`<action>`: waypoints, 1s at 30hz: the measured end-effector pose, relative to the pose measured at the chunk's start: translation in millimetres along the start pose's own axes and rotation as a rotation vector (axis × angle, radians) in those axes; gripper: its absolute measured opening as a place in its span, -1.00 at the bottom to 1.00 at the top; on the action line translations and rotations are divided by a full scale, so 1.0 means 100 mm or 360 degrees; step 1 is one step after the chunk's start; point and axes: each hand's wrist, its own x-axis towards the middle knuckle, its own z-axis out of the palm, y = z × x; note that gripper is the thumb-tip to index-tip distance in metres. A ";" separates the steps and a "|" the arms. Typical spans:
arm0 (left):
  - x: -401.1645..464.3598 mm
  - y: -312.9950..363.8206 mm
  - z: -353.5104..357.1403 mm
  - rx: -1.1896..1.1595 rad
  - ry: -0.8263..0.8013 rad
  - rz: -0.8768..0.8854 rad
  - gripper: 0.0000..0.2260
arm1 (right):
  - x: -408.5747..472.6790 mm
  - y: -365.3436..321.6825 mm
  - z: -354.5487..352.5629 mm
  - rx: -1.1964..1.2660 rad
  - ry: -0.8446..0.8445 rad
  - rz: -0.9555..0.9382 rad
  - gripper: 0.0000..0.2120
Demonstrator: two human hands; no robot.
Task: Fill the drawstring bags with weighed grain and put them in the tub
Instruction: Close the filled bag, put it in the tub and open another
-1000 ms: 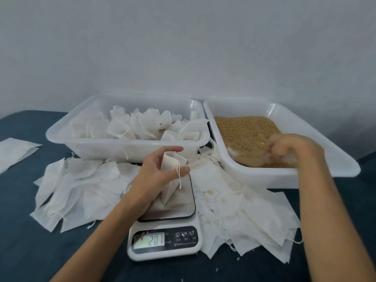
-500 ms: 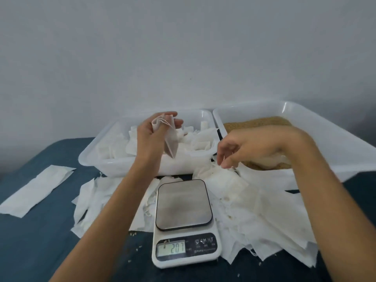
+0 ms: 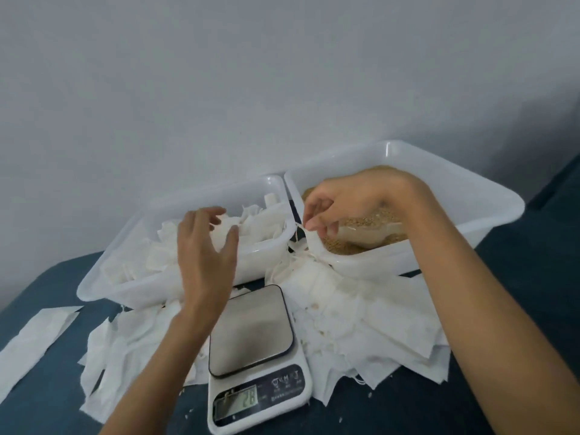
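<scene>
Two white tubs sit behind the scale (image 3: 257,356) on a dark blue cloth surface (image 3: 502,387), backed by a plain grey-white wall (image 3: 282,73). Your left hand (image 3: 205,255) hovers with fingers spread and holding nothing, over the front rim of the tub (image 3: 103,287) behind-left of the scale, the one piled with filled bags (image 3: 254,227). Your right hand (image 3: 348,208) pinches an empty drawstring bag (image 3: 314,246) at the edge of the grain tub (image 3: 470,196) behind-right of the scale. Loose flat bags (image 3: 376,324) litter the cloth either side of the scale, whose display is too blurry to trust.
</scene>
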 end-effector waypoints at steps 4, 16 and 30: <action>-0.51 0.31 0.18 0.0184 -0.0579 0.0392 -0.90 | -0.06 0.04 -0.05 0.0050 0.0063 -0.0010 -0.75; -0.68 0.51 0.49 0.0490 -0.0998 0.0369 -0.77 | -0.03 -0.03 -0.03 -0.0022 0.0072 -0.0039 -0.77; -0.44 -0.15 -0.04 -0.1931 -0.0585 -0.1059 -0.93 | 0.26 -0.29 0.36 -0.0021 0.0070 -0.0160 -0.47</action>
